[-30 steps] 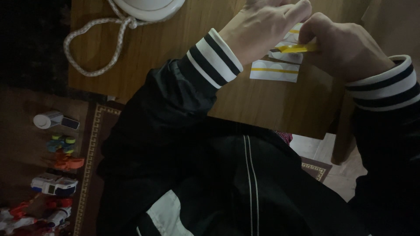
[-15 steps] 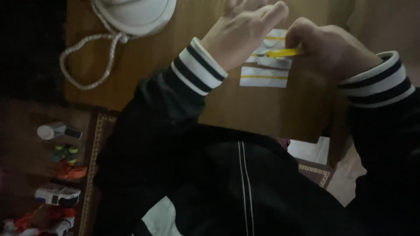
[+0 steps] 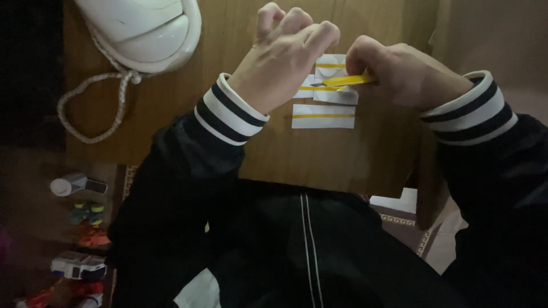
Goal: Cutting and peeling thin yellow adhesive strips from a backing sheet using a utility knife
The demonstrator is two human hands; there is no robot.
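On the wooden counter [image 3: 171, 114], right hand [image 3: 408, 77] clenches a yellow utility knife [image 3: 345, 81], blade tip aimed at the left hand [image 3: 285, 60], whose fingers [image 3: 319, 34] curl close above white strips with yellow stripes [image 3: 322, 115]. Risk: a slip would nick those fingers, blade's that near. Left grip: can't tell. White helmet-like shell [image 3: 142, 28] with cord top left; small packages on floor, lower left

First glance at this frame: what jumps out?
The two hands meeting at top centre: the right hand grips a yellow utility knife, with the left hand beside its tip. Under them on the wooden table lie white paper strips with yellow stripes. A white helmet-like object with a looped cord sits top left.
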